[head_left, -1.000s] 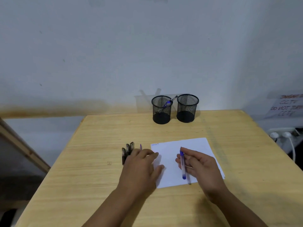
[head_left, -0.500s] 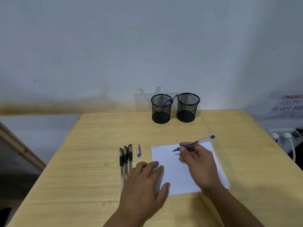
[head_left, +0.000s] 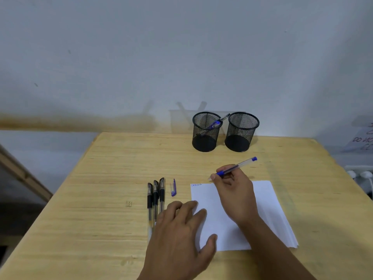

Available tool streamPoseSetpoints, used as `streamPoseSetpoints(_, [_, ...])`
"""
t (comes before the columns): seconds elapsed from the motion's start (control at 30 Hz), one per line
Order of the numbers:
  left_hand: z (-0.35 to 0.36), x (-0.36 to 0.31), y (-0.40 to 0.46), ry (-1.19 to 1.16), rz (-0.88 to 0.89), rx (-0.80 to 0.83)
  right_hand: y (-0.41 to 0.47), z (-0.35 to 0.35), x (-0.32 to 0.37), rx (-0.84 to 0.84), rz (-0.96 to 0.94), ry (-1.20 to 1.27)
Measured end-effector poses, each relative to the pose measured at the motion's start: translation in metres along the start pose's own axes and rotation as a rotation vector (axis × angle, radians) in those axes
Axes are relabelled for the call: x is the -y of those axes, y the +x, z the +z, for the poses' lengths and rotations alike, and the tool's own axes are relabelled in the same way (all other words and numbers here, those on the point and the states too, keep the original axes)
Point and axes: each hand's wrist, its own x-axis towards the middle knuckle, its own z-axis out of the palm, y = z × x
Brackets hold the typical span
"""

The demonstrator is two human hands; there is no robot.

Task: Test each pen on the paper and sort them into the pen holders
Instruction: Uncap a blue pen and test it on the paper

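Observation:
My right hand (head_left: 234, 190) grips an uncapped blue pen (head_left: 240, 164) in a writing hold, its tip at the top left of the white paper (head_left: 266, 203), beside a small blue scribble (head_left: 196, 184). My left hand (head_left: 179, 233) lies flat with straight fingers on the paper's left edge. Three black capped pens (head_left: 155, 197) lie side by side left of the paper, their lower ends under my left hand. A loose blue cap (head_left: 173, 187) lies next to them. Two black mesh pen holders stand at the back: the left holder (head_left: 205, 132) has one blue pen in it, the right holder (head_left: 241, 131) looks empty.
The wooden table (head_left: 105, 199) ends at the wall behind the holders. A power strip with white plugs (head_left: 361, 174) sits past the right edge. A paper sign (head_left: 363, 138) hangs on the wall at the right.
My right hand turned the pen from lying along the paper into a writing hold and moved up to the paper's top left corner. My left hand slid down onto the paper's left edge, uncovering the black pens.

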Motion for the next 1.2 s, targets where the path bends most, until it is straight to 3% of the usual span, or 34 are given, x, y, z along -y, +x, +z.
streamPoseSetpoints(0.33, [0.004, 0.002, 0.006, 0.021, -0.081, 0.039, 0.003, 0.001, -0.007, 0.016, -0.141, -0.182])
streamPoseSetpoints(1.2, [-0.001, 0.0, 0.007, -0.047, -0.119, 0.076, 0.007, 0.006, -0.005, 0.048, -0.048, -0.316])
